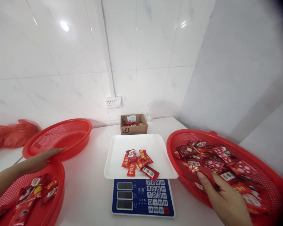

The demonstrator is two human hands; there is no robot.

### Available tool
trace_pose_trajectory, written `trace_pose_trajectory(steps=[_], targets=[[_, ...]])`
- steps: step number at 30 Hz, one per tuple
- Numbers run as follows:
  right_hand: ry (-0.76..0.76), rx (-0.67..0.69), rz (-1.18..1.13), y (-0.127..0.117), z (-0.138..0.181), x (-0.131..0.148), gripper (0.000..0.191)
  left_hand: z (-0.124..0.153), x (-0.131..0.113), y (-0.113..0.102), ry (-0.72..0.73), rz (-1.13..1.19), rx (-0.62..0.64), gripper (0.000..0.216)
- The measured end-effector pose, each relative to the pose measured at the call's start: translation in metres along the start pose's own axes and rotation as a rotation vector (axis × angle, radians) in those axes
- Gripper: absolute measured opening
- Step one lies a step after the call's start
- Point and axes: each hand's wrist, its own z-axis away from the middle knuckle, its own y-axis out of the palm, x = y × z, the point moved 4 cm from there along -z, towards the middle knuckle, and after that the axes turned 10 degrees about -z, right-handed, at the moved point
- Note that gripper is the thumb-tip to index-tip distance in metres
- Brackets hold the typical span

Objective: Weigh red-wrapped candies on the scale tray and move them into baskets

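Red basket (269, 175), under right hand (226, 201); fingers (204, 179) pinching one red packet (206, 172) off heap. Upper-left basket (61, 135), rim beneath flat, open left hand (41, 158). White scale tray (118, 150), between both hands, bearing loose packets (139, 161).

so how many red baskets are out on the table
3: an empty basket back left, one front left under the left hand, one at right where the right hand reaches.

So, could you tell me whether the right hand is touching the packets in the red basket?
Touching: the head view shows the right hand gripping packets inside the basket.
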Motion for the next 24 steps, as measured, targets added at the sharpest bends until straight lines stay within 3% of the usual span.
trace_pose_trajectory(steps=[2, 4, 9, 13, 17, 24], targets=[[-0.007, 0.001, 0.004, 0.000, 0.000, 0.001, 0.043, -0.002, 0.006, 0.004, 0.013, 0.170, 0.207, 0.054], [0.013, 0.002, 0.007, 0.000, -0.001, 0.001, 0.044, -0.002, 0.005, 0.006, 0.000, 0.282, 0.293, 0.052], [0.061, -0.001, 0.016, 0.000, -0.001, -0.002, 0.048, 0.001, -0.030, 0.009, 0.014, 0.308, 0.177, 0.048], [0.056, 0.014, 0.046, -0.001, 0.000, -0.003, 0.048, -0.006, -0.062, 0.014, 0.131, 0.258, 0.261, 0.049], [0.000, -0.002, 0.061, -0.002, 0.001, 0.000, 0.048, -0.016, -0.079, 0.014, 0.202, 0.256, 0.324, 0.048], [-0.043, 0.005, 0.092, -0.001, -0.001, 0.000, 0.050, -0.019, -0.108, 0.010, 0.268, 0.188, 0.329, 0.051]])
